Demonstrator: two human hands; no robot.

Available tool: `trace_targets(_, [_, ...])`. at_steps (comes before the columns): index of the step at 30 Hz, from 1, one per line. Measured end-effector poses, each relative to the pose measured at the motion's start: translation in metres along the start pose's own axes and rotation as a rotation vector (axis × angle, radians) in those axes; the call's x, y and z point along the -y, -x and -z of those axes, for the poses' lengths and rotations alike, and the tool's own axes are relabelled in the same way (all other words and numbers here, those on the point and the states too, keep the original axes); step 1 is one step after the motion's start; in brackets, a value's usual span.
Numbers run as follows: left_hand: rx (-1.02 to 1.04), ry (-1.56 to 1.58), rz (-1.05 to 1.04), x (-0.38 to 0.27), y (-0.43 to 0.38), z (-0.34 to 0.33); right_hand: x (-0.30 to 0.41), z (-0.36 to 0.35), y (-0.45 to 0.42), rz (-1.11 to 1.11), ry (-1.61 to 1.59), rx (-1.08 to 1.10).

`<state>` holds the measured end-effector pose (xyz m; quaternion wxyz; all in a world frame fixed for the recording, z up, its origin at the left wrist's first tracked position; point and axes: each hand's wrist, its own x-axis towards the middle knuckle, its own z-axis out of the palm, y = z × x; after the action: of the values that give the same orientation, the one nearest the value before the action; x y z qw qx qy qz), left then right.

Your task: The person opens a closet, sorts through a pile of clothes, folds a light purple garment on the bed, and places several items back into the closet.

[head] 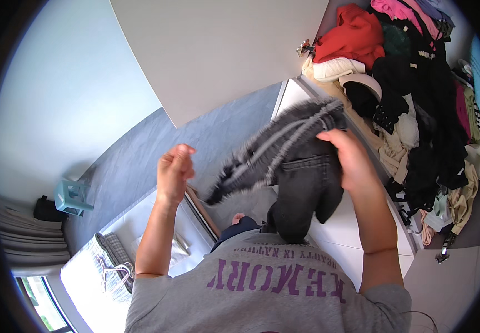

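Observation:
My right hand (348,158) grips a dark grey denim garment (306,183) near its upper edge, with the thumb lying over the cloth. Pale, frayed trim runs along the garment, and one end of it stretches out to the left, blurred by motion. Its lower part hangs in front of my grey T-shirt (265,266), which bears purple lettering. Off to the left, my left hand (175,172) is raised with its fingers curled in. No cloth shows in it, and a gap separates it from the garment's left end.
Heaped clothes (423,125) fill an open compartment on the right, with a red garment (352,35) at its far end. A pale door panel (223,50) stands ahead. Metal hinges (305,48) jut out. Left are a blue plastic stool (71,197), folded checked cloth (115,258) and hangers (115,272).

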<state>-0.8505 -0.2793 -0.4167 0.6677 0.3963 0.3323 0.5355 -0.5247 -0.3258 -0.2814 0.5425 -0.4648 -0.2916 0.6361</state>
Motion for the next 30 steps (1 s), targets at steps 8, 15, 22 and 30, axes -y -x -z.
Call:
trace_targets(8, [0.223,-0.979,-0.389,0.082,0.064,-0.105,-0.004,0.011,0.04,0.004,0.037,0.132])
trace_targets(15, [-0.105,-0.821,-0.273,0.161,0.035,-0.055,0.022,0.015,0.061,0.171,0.637,0.126])
trace_targets(22, [0.007,-0.101,-0.145,0.02,0.046,0.025,0.006,0.094,0.048,0.056,0.746,-0.022])
trace_targets(30, [-0.409,-0.155,0.159,0.019,0.055,-0.017,-0.101,0.12,-0.033,-0.288,0.068,0.153])
